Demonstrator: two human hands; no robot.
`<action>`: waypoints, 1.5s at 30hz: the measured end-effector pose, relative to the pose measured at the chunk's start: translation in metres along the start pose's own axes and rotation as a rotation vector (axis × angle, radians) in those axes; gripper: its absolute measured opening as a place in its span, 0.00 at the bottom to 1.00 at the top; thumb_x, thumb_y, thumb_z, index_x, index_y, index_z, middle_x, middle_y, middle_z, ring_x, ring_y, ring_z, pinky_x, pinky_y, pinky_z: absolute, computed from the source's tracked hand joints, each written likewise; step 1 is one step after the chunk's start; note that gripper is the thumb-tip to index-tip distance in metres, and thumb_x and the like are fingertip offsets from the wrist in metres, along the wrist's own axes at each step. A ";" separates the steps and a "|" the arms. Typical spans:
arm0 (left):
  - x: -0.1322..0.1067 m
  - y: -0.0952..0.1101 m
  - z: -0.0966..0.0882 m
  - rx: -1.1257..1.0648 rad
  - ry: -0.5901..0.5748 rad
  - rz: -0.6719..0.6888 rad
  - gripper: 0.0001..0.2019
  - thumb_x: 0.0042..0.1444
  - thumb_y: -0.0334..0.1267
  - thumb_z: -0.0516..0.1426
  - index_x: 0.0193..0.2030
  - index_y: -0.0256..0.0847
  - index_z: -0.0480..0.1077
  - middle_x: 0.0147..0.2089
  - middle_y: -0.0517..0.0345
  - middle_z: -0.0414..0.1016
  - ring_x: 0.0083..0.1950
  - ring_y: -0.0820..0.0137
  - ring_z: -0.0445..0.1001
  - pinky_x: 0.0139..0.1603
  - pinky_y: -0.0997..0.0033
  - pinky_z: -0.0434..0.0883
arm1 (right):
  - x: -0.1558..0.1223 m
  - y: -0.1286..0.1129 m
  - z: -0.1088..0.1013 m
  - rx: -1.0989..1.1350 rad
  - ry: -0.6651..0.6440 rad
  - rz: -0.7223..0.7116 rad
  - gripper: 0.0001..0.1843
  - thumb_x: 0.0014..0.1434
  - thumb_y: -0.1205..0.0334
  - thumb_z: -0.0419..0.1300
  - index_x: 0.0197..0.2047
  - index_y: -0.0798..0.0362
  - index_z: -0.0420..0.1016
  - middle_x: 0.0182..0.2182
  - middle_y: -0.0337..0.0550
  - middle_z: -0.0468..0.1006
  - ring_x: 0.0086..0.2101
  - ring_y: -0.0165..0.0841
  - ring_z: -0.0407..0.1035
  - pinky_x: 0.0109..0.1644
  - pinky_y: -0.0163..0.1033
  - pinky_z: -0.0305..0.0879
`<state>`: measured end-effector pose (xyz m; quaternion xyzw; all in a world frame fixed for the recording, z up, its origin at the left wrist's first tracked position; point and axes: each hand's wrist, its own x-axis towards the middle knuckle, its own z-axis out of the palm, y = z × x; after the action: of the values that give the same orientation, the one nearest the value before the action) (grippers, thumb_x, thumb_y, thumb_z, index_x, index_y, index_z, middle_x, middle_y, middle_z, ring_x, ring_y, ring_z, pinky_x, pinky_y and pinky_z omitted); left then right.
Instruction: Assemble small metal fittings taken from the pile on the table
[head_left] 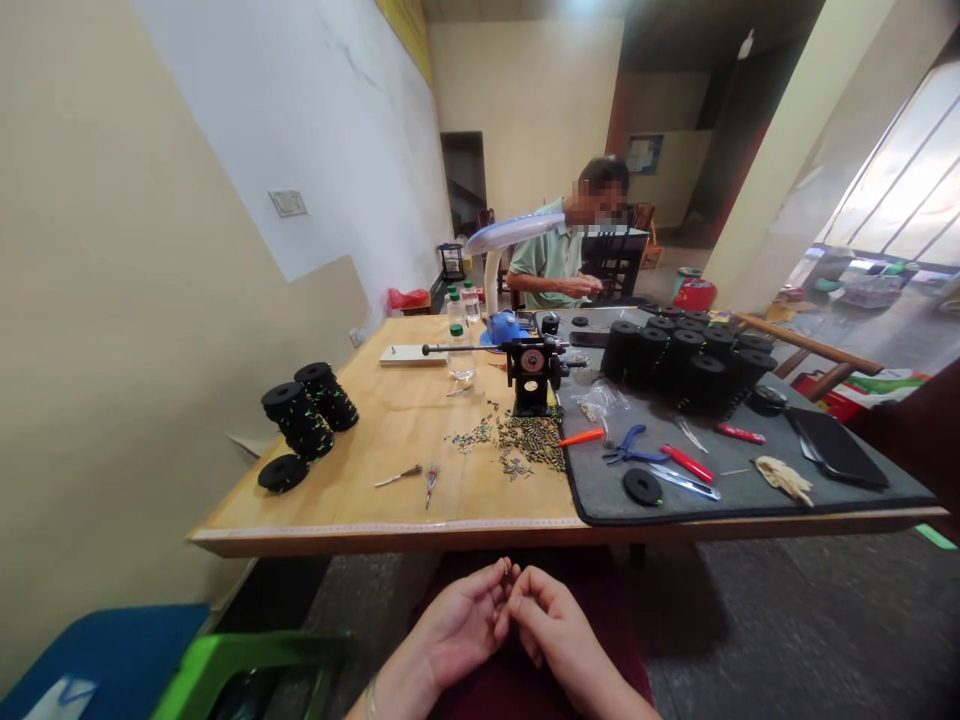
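Observation:
My left hand (466,622) is held palm up over my lap, below the table's front edge. Its thumb and fingertips close on something tiny, too small to name. Touching it is my right hand (553,622), with thumb and forefinger pinched together and the other fingers curled; whatever it grips is hidden. On the tabletop beyond lies a spread of small dark-and-yellow pieces (529,440), in front of a black hand-cranked device with a dial (531,372). Two slim brush-like tools (430,484) rest nearer the edge.
Black foam discs stand in stacks at left (296,420) and right (686,350). The grey mat (750,500) carries blue-handled pliers (636,446), tweezers (686,483) and a loose foam disc (643,487). Behind the desk lamp (510,235) sits another person (551,265). A green stool (217,655) stands lower left.

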<state>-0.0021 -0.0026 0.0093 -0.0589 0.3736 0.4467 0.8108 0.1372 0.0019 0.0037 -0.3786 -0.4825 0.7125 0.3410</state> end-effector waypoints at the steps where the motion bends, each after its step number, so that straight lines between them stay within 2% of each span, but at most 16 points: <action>1: 0.001 0.000 -0.002 -0.006 -0.005 0.000 0.06 0.59 0.30 0.56 0.33 0.32 0.73 0.28 0.54 0.78 0.23 0.76 0.74 0.21 0.80 0.68 | 0.000 0.000 0.000 -0.001 -0.004 0.002 0.21 0.50 0.44 0.59 0.26 0.52 0.58 0.16 0.30 0.65 0.12 0.20 0.47 0.15 0.28 0.40; 8: 0.004 -0.001 -0.005 -0.003 -0.037 -0.010 0.09 0.61 0.31 0.53 0.33 0.30 0.73 0.27 0.54 0.78 0.21 0.76 0.73 0.20 0.80 0.68 | 0.002 0.003 0.000 0.016 -0.010 -0.007 0.21 0.50 0.44 0.59 0.27 0.52 0.58 0.16 0.32 0.67 0.12 0.19 0.46 0.15 0.28 0.40; 12: 0.002 -0.001 -0.004 0.005 -0.055 -0.013 0.10 0.61 0.31 0.53 0.34 0.29 0.73 0.26 0.53 0.78 0.19 0.76 0.72 0.19 0.79 0.67 | 0.002 0.002 0.001 0.022 -0.014 -0.002 0.21 0.50 0.44 0.60 0.26 0.52 0.58 0.16 0.30 0.66 0.12 0.19 0.46 0.15 0.28 0.40; 22: -0.001 -0.002 0.001 0.018 -0.038 -0.001 0.09 0.61 0.31 0.53 0.32 0.30 0.72 0.25 0.54 0.77 0.18 0.76 0.71 0.19 0.80 0.67 | 0.001 -0.001 0.001 0.037 -0.003 -0.004 0.20 0.51 0.46 0.59 0.26 0.52 0.58 0.16 0.31 0.66 0.12 0.19 0.46 0.15 0.27 0.40; 28: 0.001 -0.003 -0.002 0.034 -0.071 0.009 0.07 0.59 0.31 0.55 0.33 0.30 0.73 0.25 0.56 0.77 0.17 0.78 0.69 0.19 0.80 0.65 | 0.003 0.004 0.000 0.056 -0.013 -0.012 0.20 0.51 0.46 0.60 0.26 0.52 0.58 0.18 0.35 0.71 0.12 0.19 0.47 0.15 0.27 0.40; 32: 0.001 -0.004 -0.002 0.074 -0.122 0.066 0.04 0.54 0.31 0.60 0.33 0.31 0.74 0.24 0.58 0.75 0.17 0.79 0.67 0.20 0.81 0.63 | 0.004 0.007 -0.002 0.061 0.006 -0.026 0.22 0.51 0.44 0.61 0.26 0.53 0.59 0.17 0.35 0.69 0.12 0.19 0.47 0.15 0.27 0.39; 38: -0.001 -0.007 0.002 0.177 -0.209 0.193 0.07 0.46 0.33 0.66 0.30 0.31 0.74 0.24 0.61 0.72 0.21 0.80 0.67 0.24 0.81 0.63 | 0.004 0.004 -0.001 0.083 0.034 -0.033 0.26 0.52 0.38 0.61 0.27 0.54 0.61 0.19 0.36 0.71 0.13 0.19 0.48 0.15 0.27 0.41; 45: -0.002 -0.012 0.001 0.378 -0.246 0.351 0.12 0.47 0.40 0.66 0.33 0.33 0.73 0.24 0.59 0.71 0.21 0.75 0.67 0.25 0.72 0.67 | 0.006 0.005 0.000 0.127 0.051 -0.022 0.28 0.50 0.37 0.63 0.28 0.54 0.61 0.16 0.35 0.70 0.12 0.19 0.50 0.15 0.27 0.40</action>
<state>0.0068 -0.0104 0.0090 0.2137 0.3537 0.5065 0.7568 0.1336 0.0054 -0.0021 -0.3690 -0.4314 0.7281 0.3842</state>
